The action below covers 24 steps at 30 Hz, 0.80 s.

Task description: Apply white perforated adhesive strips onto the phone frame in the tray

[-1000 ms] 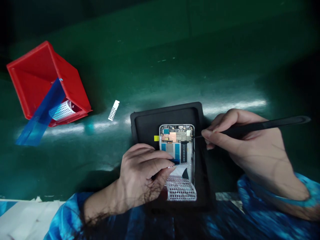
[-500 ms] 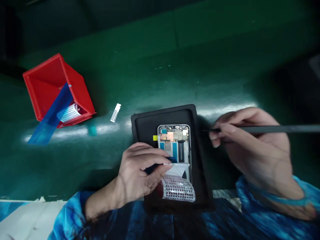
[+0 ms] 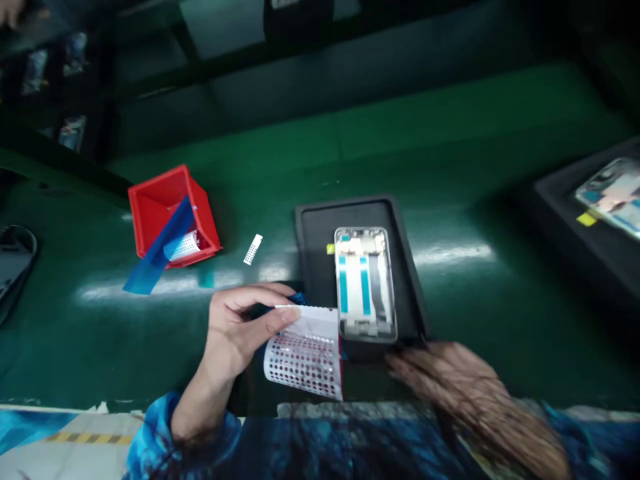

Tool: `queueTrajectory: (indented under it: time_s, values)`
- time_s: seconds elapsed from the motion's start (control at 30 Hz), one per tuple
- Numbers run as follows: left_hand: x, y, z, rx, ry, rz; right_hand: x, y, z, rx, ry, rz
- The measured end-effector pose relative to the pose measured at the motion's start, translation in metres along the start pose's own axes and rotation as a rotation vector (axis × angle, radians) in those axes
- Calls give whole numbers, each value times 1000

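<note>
My left hand (image 3: 250,327) pinches the upper edge of a curled white sheet of dot stickers (image 3: 310,360), between thumb and fingers. The sheet hangs over the lower left of the black tray (image 3: 317,220). In this tray lies an opened phone (image 3: 355,287), with its inside facing up, blue strips along it and a yellow tab (image 3: 330,249) at its left side. My right hand (image 3: 450,377), smeared by motion, is at the tray's lower right corner. Its fingers are too blurred to show whether they grip anything.
A red bin (image 3: 207,220) stands to the left, with a blue film strip (image 3: 155,257) hanging over its edge. A small white perforated strip (image 3: 253,249) lies on the green table (image 3: 250,160). Another opened phone (image 3: 613,193) rests in a black tray (image 3: 555,183) at far right.
My left hand has drawn the sticker sheet leftward off the phone, uncovering it. My right hand has moved down to the tray's corner; the dark slim tool it held no longer shows. The view has shifted.
</note>
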<state>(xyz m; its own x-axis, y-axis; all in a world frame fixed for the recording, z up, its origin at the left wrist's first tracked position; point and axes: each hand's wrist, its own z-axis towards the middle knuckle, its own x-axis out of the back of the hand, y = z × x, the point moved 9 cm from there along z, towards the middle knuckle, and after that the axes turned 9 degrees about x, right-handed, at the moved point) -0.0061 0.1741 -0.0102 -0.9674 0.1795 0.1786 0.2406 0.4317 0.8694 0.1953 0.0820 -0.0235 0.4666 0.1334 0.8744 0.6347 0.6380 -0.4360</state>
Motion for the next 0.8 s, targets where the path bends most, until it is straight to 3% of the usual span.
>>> queueTrajectory:
  time_s: [0.13,0.27,0.37,0.47,0.57,0.63,0.7,0.8]
  values:
    - [-13,-2,-2,-24,-59,8,4,64,56,6,18,-225]
    - [-26,-5,-4,-73,-118,28,24,125,129,-47,167,-366]
    - [-30,-7,-4,-107,-113,52,35,150,173,-77,271,-407]
    - [-28,-8,-2,-133,-96,83,44,155,195,-132,354,-425]
    - [-26,-6,0,-147,-83,110,55,150,183,-204,374,-440]
    - [-26,-4,1,-151,-89,127,72,150,154,-274,348,-458]
    - [-28,-3,-1,-154,-106,145,100,160,107,-397,323,-494]
    - [-34,-2,-7,-163,-148,174,158,190,13,-711,335,-582]
